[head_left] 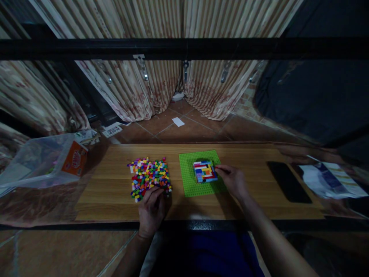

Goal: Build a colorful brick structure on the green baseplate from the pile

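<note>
On the wooden board lies a bright green studded baseplate (186, 184). A low block of multicoloured toy bricks (204, 171), in red, white, blue, yellow and orange, stands on it. My right hand (234, 180) reaches in from the right, with thumb and forefinger pinched together at the block's right edge. A spot of red shows at those fingertips; whether it is a loose brick or part of the block I cannot tell. To the left, a loose heap of small coloured bricks (150, 174) is spread out. My left hand (151, 209) rests at its near edge, fingers curled, their contents hidden.
A black phone-like slab (288, 181) lies on the right of the wooden board (100, 192). Beyond it is a white and blue plastic packet (331, 179). A clear plastic tub (43, 157) with an orange label stands at left. Curtains (161, 84) hang behind.
</note>
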A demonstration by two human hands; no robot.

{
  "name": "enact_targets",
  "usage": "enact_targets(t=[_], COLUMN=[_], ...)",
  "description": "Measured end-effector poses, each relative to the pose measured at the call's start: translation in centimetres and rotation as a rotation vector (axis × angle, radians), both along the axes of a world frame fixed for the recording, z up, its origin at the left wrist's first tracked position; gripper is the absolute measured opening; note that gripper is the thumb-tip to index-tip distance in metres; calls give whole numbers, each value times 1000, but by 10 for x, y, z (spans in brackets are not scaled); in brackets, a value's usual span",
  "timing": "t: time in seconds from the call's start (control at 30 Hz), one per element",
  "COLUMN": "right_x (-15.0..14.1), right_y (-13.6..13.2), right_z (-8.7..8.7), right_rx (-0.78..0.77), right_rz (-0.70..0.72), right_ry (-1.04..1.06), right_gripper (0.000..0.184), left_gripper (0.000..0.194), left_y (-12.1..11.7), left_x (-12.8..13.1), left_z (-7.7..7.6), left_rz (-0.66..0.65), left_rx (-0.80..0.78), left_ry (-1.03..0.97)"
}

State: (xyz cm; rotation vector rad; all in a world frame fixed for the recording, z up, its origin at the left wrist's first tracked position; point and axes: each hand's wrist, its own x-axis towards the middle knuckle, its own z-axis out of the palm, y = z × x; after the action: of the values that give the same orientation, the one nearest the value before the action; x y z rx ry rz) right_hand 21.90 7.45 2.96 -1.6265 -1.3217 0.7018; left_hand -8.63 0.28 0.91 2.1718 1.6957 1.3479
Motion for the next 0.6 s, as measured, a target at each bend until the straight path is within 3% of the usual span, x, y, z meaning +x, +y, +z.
enact_targets(t=[0.4,0.6], right_x=[-9,-10], right_y=[9,13], right_z=[9,15], right_rx=[42,53], right_rz=[97,153], right_ry=[-381,-471], right_gripper=[24,23], left_gripper=[15,15], left_y=[-1,-1], left_x=[-1,-2], left_z=[-4,-4], left_rz=[9,-3], left_rx=[-1,-5], left_ry=[16,41])
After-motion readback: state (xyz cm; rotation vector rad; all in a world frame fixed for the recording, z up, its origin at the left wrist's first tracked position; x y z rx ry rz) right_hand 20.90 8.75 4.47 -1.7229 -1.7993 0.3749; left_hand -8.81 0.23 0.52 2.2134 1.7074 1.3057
